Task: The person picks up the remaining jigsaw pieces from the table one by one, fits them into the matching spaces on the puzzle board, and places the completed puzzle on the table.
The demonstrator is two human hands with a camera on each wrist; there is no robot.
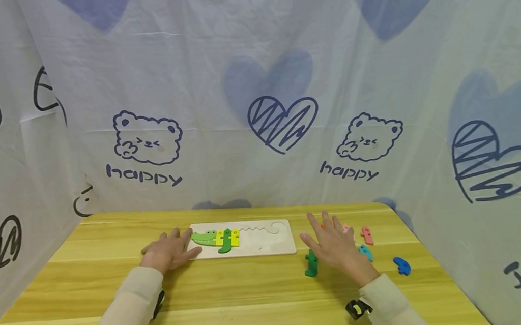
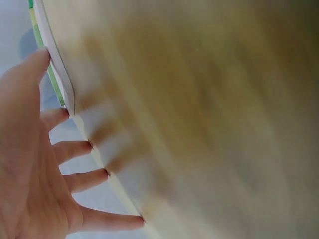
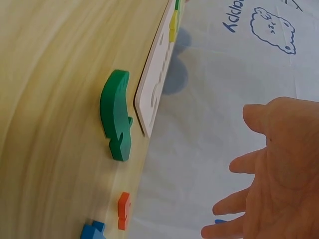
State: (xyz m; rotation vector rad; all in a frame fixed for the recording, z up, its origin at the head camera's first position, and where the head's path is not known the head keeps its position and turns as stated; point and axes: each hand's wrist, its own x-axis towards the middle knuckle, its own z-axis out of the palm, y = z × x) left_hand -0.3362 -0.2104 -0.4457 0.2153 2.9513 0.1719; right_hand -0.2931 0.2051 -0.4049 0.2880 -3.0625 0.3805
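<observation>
A pale puzzle board [image 1: 271, 240] lies on the table, with a green crocodile head [image 1: 203, 238], yellow pieces [image 1: 235, 237] and a green piece [image 1: 226, 241] set on its left half. At the board's left end rests my left hand [image 1: 168, 251], fingers spread; in the left wrist view its thumb [image 2: 37, 64] touches the board's edge. My right hand [image 1: 336, 246] is held above the table right of the board, fingers apart and holding nothing. Beside it stands a dark green puzzle piece [image 1: 312, 264], also seen as a curved piece [image 3: 115, 109] in the right wrist view.
Several loose pieces lie to the right: a pink piece [image 1: 367, 235], a teal piece [image 1: 365, 252] and a blue piece [image 1: 402, 266]. An orange piece [image 3: 123, 211] is partly hidden behind my right hand in the head view. A printed white cloth [image 1: 213, 151] hangs behind the table.
</observation>
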